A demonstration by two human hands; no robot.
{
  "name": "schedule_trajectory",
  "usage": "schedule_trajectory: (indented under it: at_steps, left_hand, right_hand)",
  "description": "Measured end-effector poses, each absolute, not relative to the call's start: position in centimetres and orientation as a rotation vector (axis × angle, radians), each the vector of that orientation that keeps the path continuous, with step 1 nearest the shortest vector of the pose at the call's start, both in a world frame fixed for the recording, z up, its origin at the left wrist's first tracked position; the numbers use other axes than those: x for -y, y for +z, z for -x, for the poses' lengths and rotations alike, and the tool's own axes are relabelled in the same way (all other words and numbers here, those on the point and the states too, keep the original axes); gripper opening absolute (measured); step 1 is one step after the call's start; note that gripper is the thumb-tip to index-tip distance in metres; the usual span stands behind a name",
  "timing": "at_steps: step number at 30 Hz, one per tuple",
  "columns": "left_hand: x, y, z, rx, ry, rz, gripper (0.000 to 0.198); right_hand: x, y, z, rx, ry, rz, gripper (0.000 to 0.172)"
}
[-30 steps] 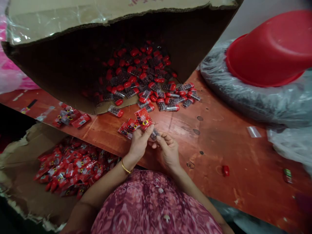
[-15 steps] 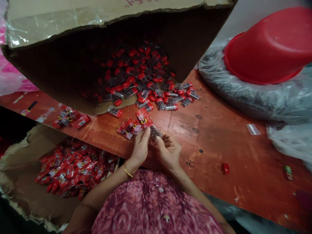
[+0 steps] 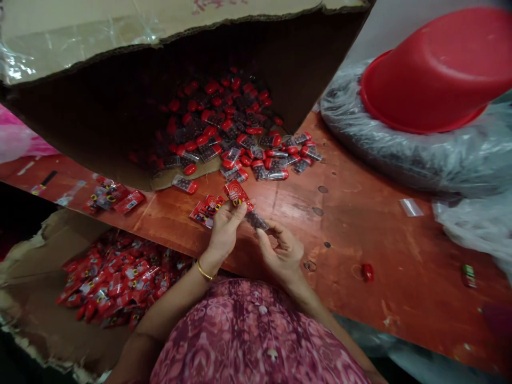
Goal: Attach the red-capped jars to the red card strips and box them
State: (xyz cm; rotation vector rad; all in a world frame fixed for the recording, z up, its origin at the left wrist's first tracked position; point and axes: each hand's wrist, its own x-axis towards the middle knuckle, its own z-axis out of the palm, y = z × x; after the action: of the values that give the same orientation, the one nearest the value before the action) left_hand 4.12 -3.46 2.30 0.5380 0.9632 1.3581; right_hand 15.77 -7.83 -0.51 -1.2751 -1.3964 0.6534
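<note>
A person sits at a reddish wooden table [image 3: 360,234], with both bare hands raised just above its edge and holding a narrow packet of dark beads [image 3: 245,205] near the middle of the view. The packet has a red printed card at one end and a clear section of beads at the other. Its long axis runs diagonally, with the card end pointing up and to the person's left, toward a tipped cardboard carton [image 3: 100,101], and the clear end pointing down and to the right. The left hand [image 3: 224,232], wearing a gold bangle [image 3: 205,274], is mostly closed, pinching the packet near the card between thumb and fingers. The right hand [image 3: 282,252] is half curled at the clear end, but the view cannot settle whether it grips or only touches. Held by the fingertips alone, the slim packet could slip if the pinch loosens, dropping among the loose red-capped packets [image 3: 244,154] just ahead or over the edge into the open box of red packets [image 3: 120,280] below.
</note>
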Motion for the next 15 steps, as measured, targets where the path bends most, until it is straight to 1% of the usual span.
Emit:
schedule_trajectory:
  at_steps: [2,7,15]
  left_hand:
    - [3.5,2.6,-4.4,-0.967,1.368,-0.455,0.043]
    - [4.0,2.3,-5.3,-1.035,1.416,-0.298,0.044]
    - [4.2,1.6,-6.1,-1.036,1.319,-0.429,0.047]
  right_hand:
    - [7.8,-0.4,-15.5,1.331,0.700,1.248,0.017]
    - [7.8,-0.2,-14.1,1.013,1.012,1.101,0.013]
    - [7.4,0.2,-13.9,0.794,1.158,1.109,0.019]
